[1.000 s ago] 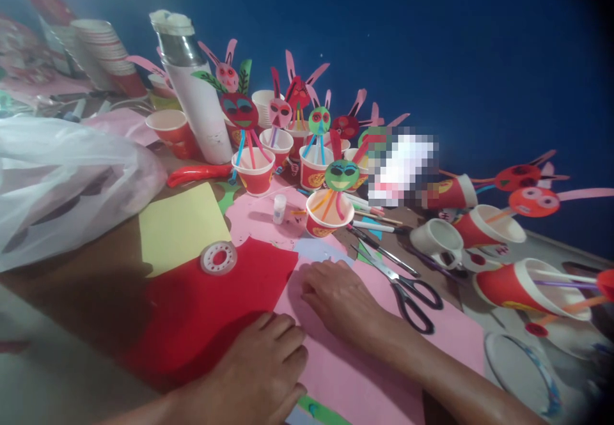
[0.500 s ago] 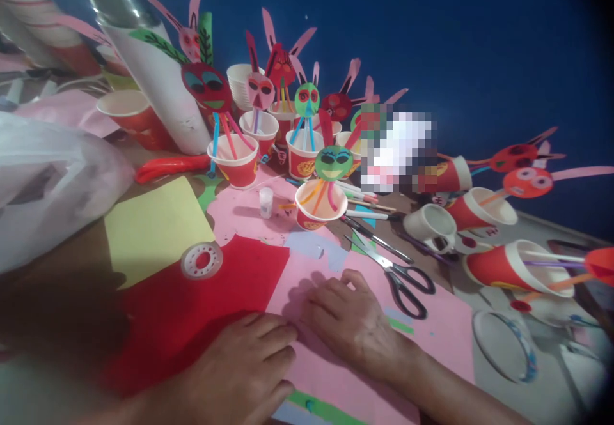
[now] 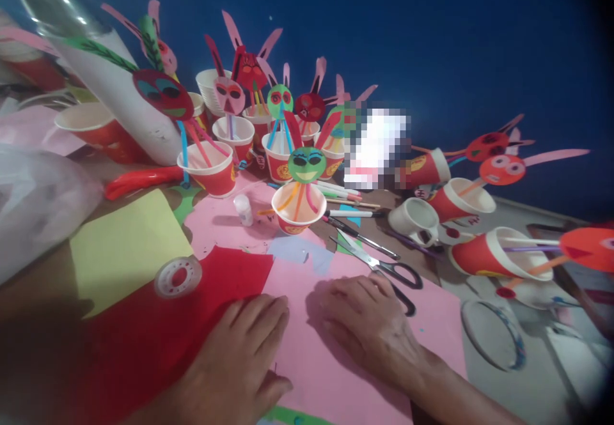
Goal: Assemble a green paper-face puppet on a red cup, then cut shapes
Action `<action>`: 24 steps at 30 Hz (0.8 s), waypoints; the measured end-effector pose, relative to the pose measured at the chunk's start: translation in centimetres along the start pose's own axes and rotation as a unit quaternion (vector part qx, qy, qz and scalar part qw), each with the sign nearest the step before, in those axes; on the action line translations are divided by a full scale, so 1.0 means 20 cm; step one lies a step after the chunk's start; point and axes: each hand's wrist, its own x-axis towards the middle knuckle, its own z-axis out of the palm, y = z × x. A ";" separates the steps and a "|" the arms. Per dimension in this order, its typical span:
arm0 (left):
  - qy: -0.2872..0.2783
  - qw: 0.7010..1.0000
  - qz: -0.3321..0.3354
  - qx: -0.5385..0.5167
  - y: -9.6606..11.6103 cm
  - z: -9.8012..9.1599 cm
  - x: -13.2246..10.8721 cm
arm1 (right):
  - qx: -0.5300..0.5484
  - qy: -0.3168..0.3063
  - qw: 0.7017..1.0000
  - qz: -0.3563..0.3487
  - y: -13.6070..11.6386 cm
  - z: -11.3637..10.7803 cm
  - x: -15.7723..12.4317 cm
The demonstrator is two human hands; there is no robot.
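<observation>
My left hand (image 3: 240, 348) lies palm down where the red paper (image 3: 225, 278) meets the pink paper (image 3: 307, 374). Its fingers are stretched out, the thumb stands apart, and nothing shows in it. On the pink paper rests my right hand (image 3: 367, 319), palm down with loosely bent fingers and no object visible in it. Just beyond it, the black-handled scissors (image 3: 374, 262) lie with blades pointing away to the left; the hand covers part of one handle loop. A white roll with a red centre (image 3: 178, 278) sits on the edge of the red paper.
Paper cups with mask-like paper faces on straws, one a green face (image 3: 307, 164), stand at the back. Yellow paper (image 3: 129, 246), a small white bottle (image 3: 244, 210), a white mug (image 3: 413, 220), pens (image 3: 355, 213) and a hoop (image 3: 494, 335) lie around. A plastic bag (image 3: 43, 214) is at left.
The view has shifted, so most things sit further left. My hands have moved apart; the left fingers are now straighter, and the right hand is closer to the scissors.
</observation>
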 end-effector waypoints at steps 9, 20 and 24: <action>-0.045 0.999 0.017 0.000 0.01 0.07 0.01 | 0.004 -0.046 0.999 0.017 -0.08 0.05 -0.06; 0.029 0.997 0.029 -0.067 -0.02 0.02 0.03 | 0.022 0.028 0.999 -0.002 -0.05 0.03 -0.04; 0.083 0.993 0.030 -0.083 -0.03 -0.01 0.01 | 0.011 -0.003 1.000 -0.002 -0.05 0.05 -0.07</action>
